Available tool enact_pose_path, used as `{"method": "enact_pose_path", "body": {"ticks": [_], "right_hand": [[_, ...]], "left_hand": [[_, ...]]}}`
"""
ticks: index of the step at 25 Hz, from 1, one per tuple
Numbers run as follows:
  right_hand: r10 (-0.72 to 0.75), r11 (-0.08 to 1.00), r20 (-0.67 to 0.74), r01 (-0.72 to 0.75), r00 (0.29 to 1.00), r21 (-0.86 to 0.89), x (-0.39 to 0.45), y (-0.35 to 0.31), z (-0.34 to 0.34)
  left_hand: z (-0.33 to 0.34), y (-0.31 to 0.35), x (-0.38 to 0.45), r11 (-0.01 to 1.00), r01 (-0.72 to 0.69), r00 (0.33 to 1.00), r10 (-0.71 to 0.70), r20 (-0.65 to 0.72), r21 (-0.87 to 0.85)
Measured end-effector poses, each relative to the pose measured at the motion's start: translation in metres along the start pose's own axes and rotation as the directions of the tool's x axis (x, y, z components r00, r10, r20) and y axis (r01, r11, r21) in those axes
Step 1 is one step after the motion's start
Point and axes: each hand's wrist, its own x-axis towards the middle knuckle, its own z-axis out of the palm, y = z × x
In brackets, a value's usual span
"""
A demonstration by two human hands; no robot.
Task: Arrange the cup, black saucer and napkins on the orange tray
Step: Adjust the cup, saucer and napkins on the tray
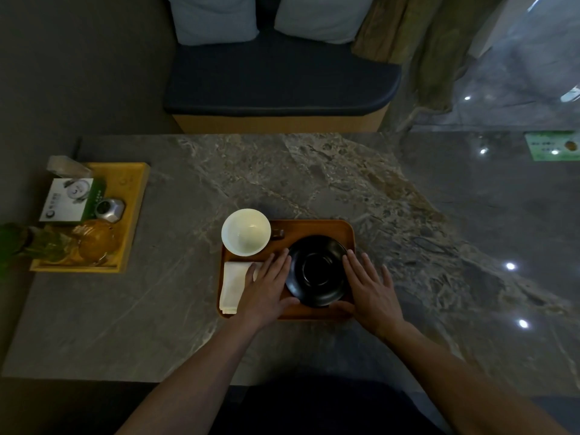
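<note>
Black saucer (318, 271) is flanked by left hand (266, 285) and right hand (372, 287), fingers spread flat, nothing gripped. Saucer placement on the orange tray (314, 226) is judged in hand. White cup (245, 232) overhangs the tray's far-left corner; napkins (233, 285) lie near-left. Cup likely needs seating on saucer next.

The orange tray (317, 228) looks like smooth matt wood, the black saucer (317, 271) satin-glazed (faint sheen), the cup (245, 232) glossy white ceramic, the table (282, 171) veined stone.
</note>
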Motion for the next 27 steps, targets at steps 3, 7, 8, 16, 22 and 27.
{"method": "enact_pose_path", "body": {"ticks": [3, 7, 8, 16, 22, 27], "right_hand": [[0.007, 1.0, -0.009, -0.007, 1.0, 0.013, -0.002, -0.002, 0.001], [0.009, 1.0, -0.004, -0.009, 1.0, 0.019, -0.002, -0.003, 0.0], [0.003, 1.0, -0.004, -0.003, 1.0, 0.023, -0.001, -0.002, -0.001], [0.0, 0.998, -0.003, 0.0, 1.0, 0.059, 0.0, -0.004, -0.006], [-0.009, 0.999, -0.003, 0.009, 1.0, 0.047, 0.002, -0.001, -0.005], [-0.01, 0.999, 0.0, 0.01, 1.0, 0.035, 0.004, -0.001, -0.005]], "left_hand": [[-0.001, -0.001, 0.001, 1.0, -0.006, 1.0, 0.006, 0.007, 0.012], [-0.003, -0.003, 0.001, 1.0, -0.013, 1.0, 0.013, 0.022, 0.026], [-0.003, -0.003, 0.001, 1.0, -0.012, 1.0, 0.012, 0.022, 0.023], [-0.003, -0.002, 0.0, 1.0, 0.006, 1.0, -0.006, 0.005, -0.001], [-0.002, -0.002, 0.0, 1.0, 0.013, 1.0, -0.013, 0.006, -0.01], [-0.002, -0.001, 0.0, 1.0, 0.026, 1.0, -0.026, -0.007, -0.006]]}}
